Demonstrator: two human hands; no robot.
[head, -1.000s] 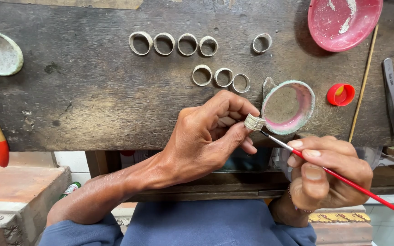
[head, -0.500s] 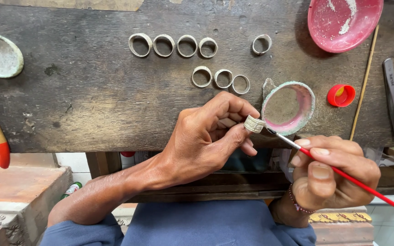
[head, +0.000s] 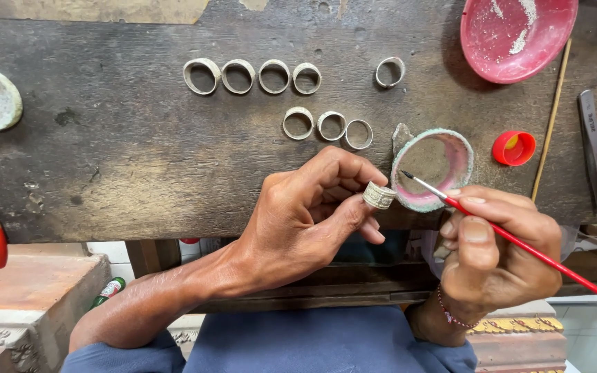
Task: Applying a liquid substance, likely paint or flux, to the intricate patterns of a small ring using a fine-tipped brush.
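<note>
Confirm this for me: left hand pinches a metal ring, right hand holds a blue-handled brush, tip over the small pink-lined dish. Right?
Not quite. The head view shows the brush has a red handle, not blue. The rest holds: the left hand pinches a metal ring, the right hand holds the brush, tip over the small pink-lined dish.

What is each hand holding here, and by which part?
Left hand pinches a wide silver metal ring by its outer band at the fingertips. Right hand grips a thin red-handled paintbrush on its handle, behind the bristles.

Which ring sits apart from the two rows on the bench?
The lone ring, right of the top row of four, near the pink dish, with a clear gap.
</note>
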